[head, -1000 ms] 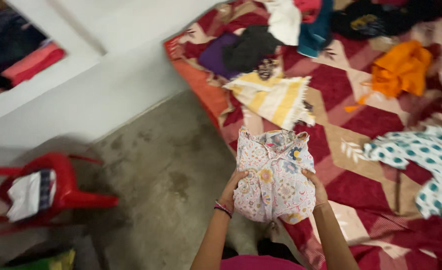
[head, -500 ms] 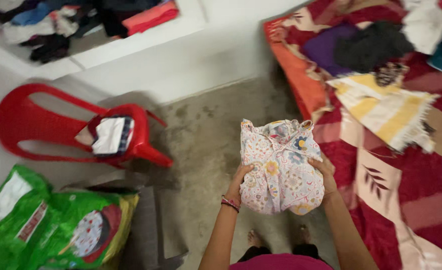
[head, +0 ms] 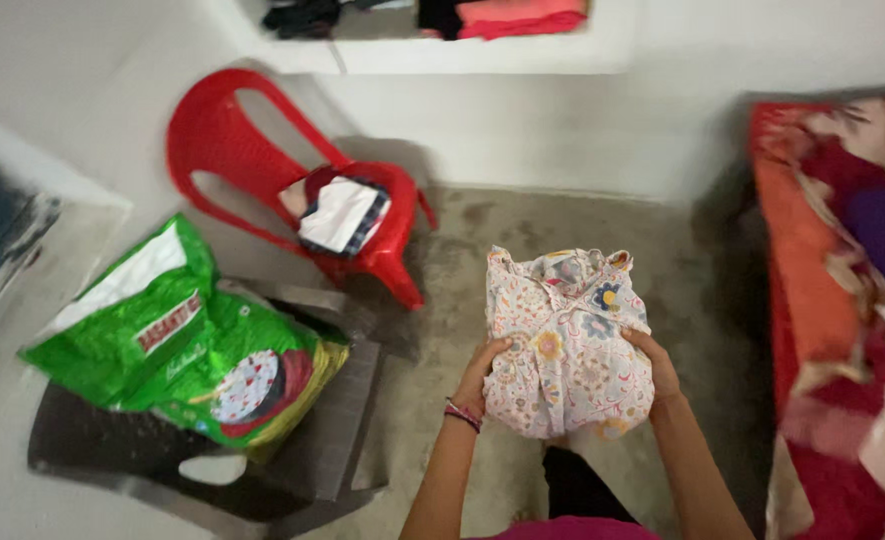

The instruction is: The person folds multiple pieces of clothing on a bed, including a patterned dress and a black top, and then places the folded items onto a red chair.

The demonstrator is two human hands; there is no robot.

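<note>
- Already folded into a compact bundle, the white floral cotton garment [head: 567, 345] is clasped from both sides by the left hand [head: 484, 372] and right hand [head: 654, 368], above the concrete floor [head: 562, 225].
- It is not yet set down; the red plastic chair [head: 262, 165] and the red patterned bed's left edge [head: 802, 300] stand near.

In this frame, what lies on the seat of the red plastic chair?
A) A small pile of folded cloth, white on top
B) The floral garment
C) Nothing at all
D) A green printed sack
A: the red plastic chair has a small pile of folded cloth on its seat, while the floral garment is held between the left hand and right hand.
</note>
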